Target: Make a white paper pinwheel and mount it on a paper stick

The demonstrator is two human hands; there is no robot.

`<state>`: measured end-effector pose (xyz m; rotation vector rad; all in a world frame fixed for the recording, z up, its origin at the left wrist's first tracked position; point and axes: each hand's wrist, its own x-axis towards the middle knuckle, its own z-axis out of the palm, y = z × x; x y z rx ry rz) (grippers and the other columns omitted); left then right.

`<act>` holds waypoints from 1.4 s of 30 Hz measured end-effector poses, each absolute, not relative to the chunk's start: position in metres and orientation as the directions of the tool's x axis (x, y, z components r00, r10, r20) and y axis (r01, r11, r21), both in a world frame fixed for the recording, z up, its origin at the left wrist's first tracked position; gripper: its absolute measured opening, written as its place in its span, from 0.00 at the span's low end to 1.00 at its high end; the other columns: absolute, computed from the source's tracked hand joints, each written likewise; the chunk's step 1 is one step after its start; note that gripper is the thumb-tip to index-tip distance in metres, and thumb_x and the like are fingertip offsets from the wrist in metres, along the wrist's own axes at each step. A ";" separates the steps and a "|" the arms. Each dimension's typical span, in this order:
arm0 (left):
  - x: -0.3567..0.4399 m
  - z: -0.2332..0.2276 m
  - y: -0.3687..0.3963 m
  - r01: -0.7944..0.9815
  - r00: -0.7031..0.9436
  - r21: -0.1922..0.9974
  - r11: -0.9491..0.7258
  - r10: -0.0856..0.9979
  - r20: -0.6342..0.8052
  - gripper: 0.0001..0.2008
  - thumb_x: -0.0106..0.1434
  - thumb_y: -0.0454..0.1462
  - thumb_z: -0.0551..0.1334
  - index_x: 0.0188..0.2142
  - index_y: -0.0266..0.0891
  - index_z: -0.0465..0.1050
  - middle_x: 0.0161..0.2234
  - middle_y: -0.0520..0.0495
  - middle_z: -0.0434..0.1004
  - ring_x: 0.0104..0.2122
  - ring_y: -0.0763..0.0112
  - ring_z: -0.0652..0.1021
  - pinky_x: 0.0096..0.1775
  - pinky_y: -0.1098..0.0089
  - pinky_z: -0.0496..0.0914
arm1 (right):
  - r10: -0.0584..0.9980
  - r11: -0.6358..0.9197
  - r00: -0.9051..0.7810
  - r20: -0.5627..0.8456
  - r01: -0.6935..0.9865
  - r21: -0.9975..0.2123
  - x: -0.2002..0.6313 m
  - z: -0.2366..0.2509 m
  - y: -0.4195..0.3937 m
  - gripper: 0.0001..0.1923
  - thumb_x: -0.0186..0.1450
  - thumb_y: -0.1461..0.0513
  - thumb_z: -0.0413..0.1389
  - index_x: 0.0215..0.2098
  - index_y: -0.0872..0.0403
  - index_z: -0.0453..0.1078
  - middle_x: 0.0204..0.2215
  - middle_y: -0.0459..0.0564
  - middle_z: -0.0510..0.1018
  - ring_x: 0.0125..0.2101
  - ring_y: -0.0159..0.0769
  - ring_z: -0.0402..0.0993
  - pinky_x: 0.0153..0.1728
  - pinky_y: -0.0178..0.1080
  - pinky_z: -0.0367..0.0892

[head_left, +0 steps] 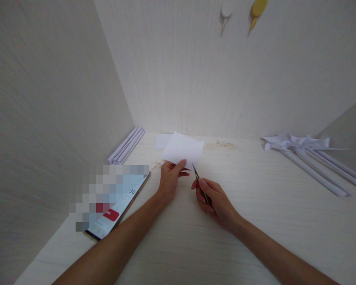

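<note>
My left hand (pixel 169 178) pinches the near edge of a white sheet of paper (pixel 184 151), holding it tilted up above the pale wooden desk (pixel 255 221). My right hand (pixel 213 200) grips small scissors (pixel 196 174), whose thin blades point up toward the paper's lower right edge, close to it. Whether the blades touch the paper I cannot tell.
A second white paper piece (pixel 162 141) lies flat behind the held sheet. Rolled white paper tubes (pixel 127 145) lean in the left corner. Paper pinwheels on white sticks (pixel 308 154) lie at the right. A tablet or phone (pixel 115 202) with a lit screen rests at the left. Two hooks (pixel 256 10) hang on the back wall.
</note>
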<state>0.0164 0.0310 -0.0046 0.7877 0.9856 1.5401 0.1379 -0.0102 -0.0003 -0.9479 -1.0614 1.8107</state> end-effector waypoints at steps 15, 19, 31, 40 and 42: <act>0.016 -0.003 0.030 -0.449 -0.184 0.892 -0.058 0.983 -0.028 0.10 0.42 0.38 0.66 0.22 0.33 0.71 0.20 0.50 0.73 0.19 0.76 0.73 0.20 0.77 0.66 | 0.902 -0.315 -0.384 -0.196 -0.276 -0.908 0.138 -0.001 -0.010 0.16 0.54 0.51 0.53 0.25 0.57 0.62 0.10 0.35 0.56 0.08 0.17 0.45 0.08 0.26 0.37; 0.017 -0.002 0.030 -0.450 -0.189 0.891 -0.057 0.981 -0.033 0.10 0.41 0.37 0.66 0.22 0.33 0.70 0.19 0.51 0.72 0.19 0.76 0.73 0.19 0.77 0.66 | 0.901 -0.316 -0.388 -0.194 -0.280 -0.906 0.138 -0.003 -0.010 0.15 0.55 0.52 0.53 0.25 0.57 0.62 0.10 0.35 0.57 0.08 0.17 0.45 0.08 0.26 0.37; 0.017 0.000 0.029 -0.445 -0.186 0.895 -0.045 0.982 -0.043 0.10 0.40 0.37 0.66 0.21 0.33 0.69 0.19 0.51 0.72 0.19 0.76 0.72 0.19 0.76 0.66 | 0.906 -0.309 -0.374 -0.200 -0.259 -0.915 0.138 -0.001 -0.011 0.15 0.56 0.52 0.52 0.25 0.57 0.62 0.10 0.35 0.56 0.08 0.17 0.44 0.08 0.26 0.36; 0.017 0.000 0.029 -0.441 -0.181 0.896 -0.043 0.983 -0.042 0.11 0.40 0.38 0.66 0.21 0.33 0.70 0.19 0.51 0.72 0.19 0.76 0.72 0.19 0.77 0.66 | 0.909 -0.305 -0.368 -0.197 -0.264 -0.915 0.138 -0.003 -0.010 0.15 0.55 0.52 0.52 0.24 0.57 0.62 0.10 0.35 0.56 0.08 0.17 0.44 0.08 0.27 0.37; 0.017 0.000 0.029 -0.444 -0.177 0.895 -0.044 0.983 -0.040 0.11 0.40 0.38 0.66 0.22 0.33 0.70 0.19 0.51 0.72 0.19 0.77 0.72 0.19 0.77 0.66 | 0.910 -0.303 -0.366 -0.197 -0.262 -0.916 0.138 -0.003 -0.010 0.15 0.55 0.52 0.53 0.24 0.57 0.62 0.10 0.35 0.56 0.08 0.17 0.44 0.08 0.27 0.36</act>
